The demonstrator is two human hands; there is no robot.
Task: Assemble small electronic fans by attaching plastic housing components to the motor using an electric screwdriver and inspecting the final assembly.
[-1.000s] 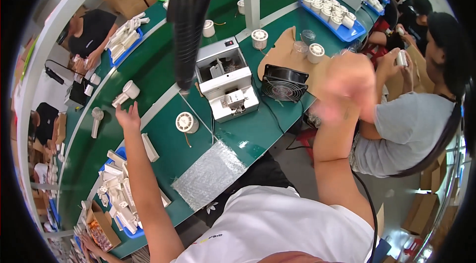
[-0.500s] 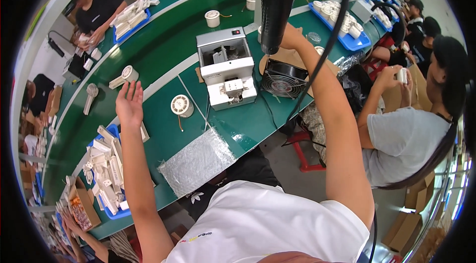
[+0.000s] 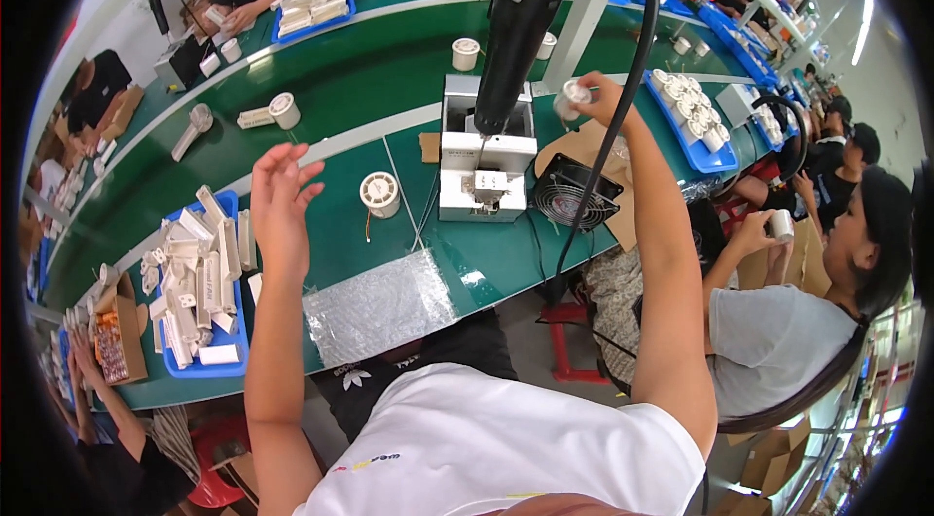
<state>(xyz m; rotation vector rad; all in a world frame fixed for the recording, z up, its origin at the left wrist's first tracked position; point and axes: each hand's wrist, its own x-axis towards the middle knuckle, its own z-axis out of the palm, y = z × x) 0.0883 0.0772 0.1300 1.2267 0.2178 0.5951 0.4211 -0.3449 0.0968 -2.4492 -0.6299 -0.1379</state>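
Observation:
My right hand (image 3: pixel 605 100) is raised at the far side of the table, its fingers closed on a small white round part (image 3: pixel 570 102). My left hand (image 3: pixel 282 193) hovers over the left of the green table, fingers apart and slightly curled, with nothing in it. Between the hands stand a grey and white screw feeder machine (image 3: pixel 488 151) and a white round slotted housing (image 3: pixel 379 197) with a short brown wire. A black electric screwdriver (image 3: pixel 516 39) hangs down over the machine, its bit in front of it.
A black fan (image 3: pixel 574 193) sits right of the machine on cardboard. Bubble wrap (image 3: pixel 379 307) lies near the front edge. A blue tray (image 3: pixel 238 360) of white parts is left, another blue tray (image 3: pixel 718 162) of round parts right. A co-worker (image 3: pixel 798 321) sits at right.
My right hand has come out from behind the screwdriver, and a white round part now shows in it. My left hand's fingers have curled a little. The view has shifted.

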